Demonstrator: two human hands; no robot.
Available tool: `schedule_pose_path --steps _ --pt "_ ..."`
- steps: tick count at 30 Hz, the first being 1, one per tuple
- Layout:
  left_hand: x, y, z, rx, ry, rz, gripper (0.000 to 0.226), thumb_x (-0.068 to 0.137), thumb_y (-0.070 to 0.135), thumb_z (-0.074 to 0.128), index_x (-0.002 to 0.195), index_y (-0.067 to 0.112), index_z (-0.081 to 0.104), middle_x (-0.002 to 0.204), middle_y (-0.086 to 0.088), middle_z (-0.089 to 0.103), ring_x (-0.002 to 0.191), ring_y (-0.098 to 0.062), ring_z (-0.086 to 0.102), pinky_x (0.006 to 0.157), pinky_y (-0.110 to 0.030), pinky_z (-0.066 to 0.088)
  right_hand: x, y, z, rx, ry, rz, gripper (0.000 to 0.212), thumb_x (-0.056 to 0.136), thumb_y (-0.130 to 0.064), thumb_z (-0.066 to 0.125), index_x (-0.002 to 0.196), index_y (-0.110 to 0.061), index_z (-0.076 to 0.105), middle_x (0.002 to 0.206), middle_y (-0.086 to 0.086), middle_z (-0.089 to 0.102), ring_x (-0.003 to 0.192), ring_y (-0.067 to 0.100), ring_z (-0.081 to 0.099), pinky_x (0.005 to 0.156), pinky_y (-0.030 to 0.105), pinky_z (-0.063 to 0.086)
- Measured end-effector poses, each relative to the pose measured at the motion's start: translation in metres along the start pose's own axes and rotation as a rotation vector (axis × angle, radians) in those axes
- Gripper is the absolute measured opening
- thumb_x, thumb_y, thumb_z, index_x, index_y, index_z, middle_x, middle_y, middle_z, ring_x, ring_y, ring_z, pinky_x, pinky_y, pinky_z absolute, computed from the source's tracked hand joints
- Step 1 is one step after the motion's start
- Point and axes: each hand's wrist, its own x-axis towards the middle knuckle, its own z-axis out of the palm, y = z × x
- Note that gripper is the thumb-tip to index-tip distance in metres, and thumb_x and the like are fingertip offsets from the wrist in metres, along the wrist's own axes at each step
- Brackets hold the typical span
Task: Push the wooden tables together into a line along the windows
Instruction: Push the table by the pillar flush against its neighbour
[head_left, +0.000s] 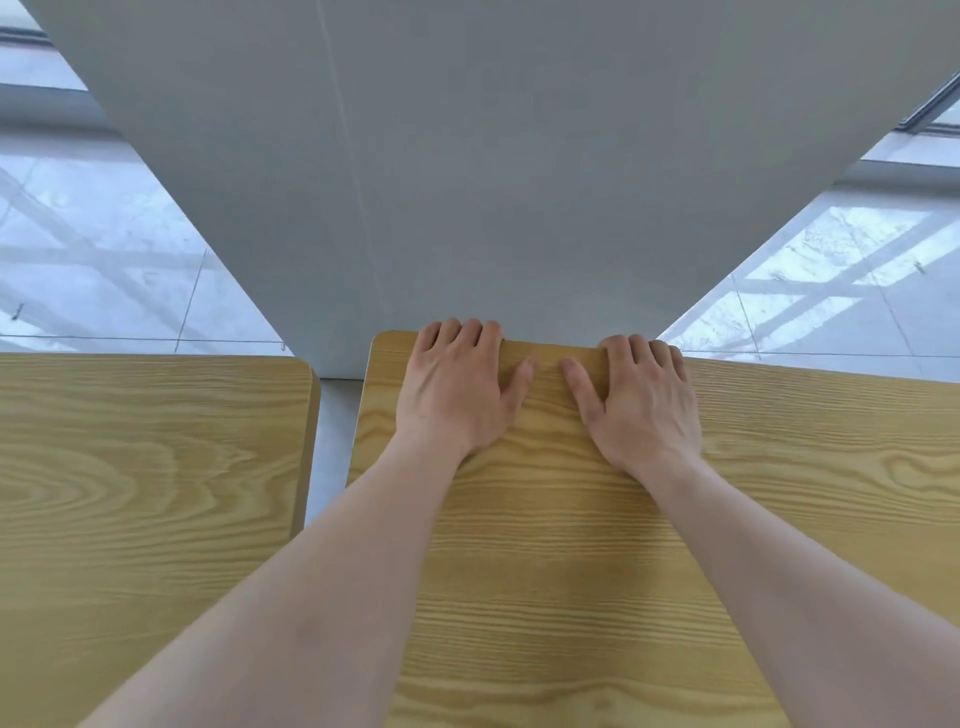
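Evidently, both hands hook the far edge of the right counter (597, 545): left hand (457, 387) and right hand (641, 402), fingers curled over the rim, thumbs flat. A gap of floor separates it from the left counter (145, 467). Risk: uneven pull skews corners together; the white pillar (415, 156) stands just beyond, limiting forward room.

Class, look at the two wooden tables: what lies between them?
In the head view, only a narrow gap of bare pale floor separates the left table from the right table; nothing stands in it.
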Motion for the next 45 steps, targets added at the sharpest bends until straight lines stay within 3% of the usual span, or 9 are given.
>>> schedule_pose_path --steps 19,45 --pt "-0.009 -0.011 0.002 -0.021 0.026 0.045 0.054 0.101 0.061 0.027 0.121 0.019 0.055 0.112 0.002 0.062 0.109 -0.023 0.052 0.108 -0.037 0.032 -0.006 -0.010 0.001 -0.057 0.019 -0.030 0.066 0.099 -0.065 0.027 0.112 -0.008 0.058 0.103 0.010 0.062 0.101 0.033 0.052 0.099 0.045 0.040" --pt "-0.045 -0.031 -0.005 -0.009 0.060 -0.026 0.052 0.100 0.062 0.029 0.118 0.020 0.056 0.108 0.005 0.063 0.107 -0.021 0.053 0.109 -0.037 0.034 -0.026 -0.039 0.002 -0.041 0.001 -0.084 0.071 0.098 -0.068 0.023 0.110 -0.008 0.059 0.102 0.009 0.062 0.102 0.033 0.054 0.102 0.045 0.039"
